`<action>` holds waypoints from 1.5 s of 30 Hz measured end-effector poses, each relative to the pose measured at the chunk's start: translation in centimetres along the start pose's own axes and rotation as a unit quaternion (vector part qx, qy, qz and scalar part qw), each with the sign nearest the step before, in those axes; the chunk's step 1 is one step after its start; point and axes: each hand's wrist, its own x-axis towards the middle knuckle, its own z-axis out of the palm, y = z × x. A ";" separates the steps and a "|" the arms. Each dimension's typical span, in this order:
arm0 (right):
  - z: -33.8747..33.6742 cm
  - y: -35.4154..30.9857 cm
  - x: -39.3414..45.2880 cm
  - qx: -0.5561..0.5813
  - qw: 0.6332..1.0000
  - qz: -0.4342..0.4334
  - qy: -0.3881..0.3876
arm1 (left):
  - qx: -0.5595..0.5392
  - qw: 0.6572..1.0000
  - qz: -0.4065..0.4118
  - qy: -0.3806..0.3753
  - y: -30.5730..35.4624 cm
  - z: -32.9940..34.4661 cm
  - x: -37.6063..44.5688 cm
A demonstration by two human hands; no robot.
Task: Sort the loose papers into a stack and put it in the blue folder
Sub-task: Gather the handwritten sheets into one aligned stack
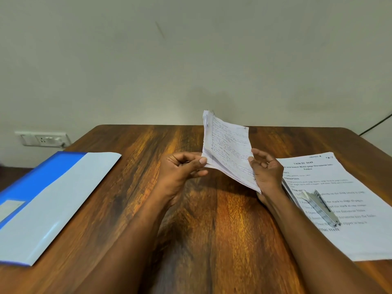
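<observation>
L hand (pixel 180 168) & R hand (pixel 267 172) hold paper stack (pixel 228 149) upright, blue folder (pixel 42 200) left

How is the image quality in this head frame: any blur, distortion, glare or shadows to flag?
Head view: wide-angle distortion bends the table edges; the stapler and forearms near the bottom look smeared; handwriting on the stack of papers is too soft to read; warm glare streaks the wood; a faint shadow falls on the wall behind the papers; the blue folder shows a mild sheen.
</observation>
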 end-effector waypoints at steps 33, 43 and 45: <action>0.2 0.3 0.1 0.003 1.000 -0.011 0.014 | 0.117 0.984 -0.074 0.115 0.5 -0.8 0.5; -0.1 0.2 0.0 0.019 0.999 0.004 0.026 | -0.047 0.992 -0.105 0.054 0.9 -0.9 0.4; 0.0 0.1 0.0 0.025 0.999 0.007 0.029 | -0.057 0.992 -0.107 0.044 0.9 -0.9 0.4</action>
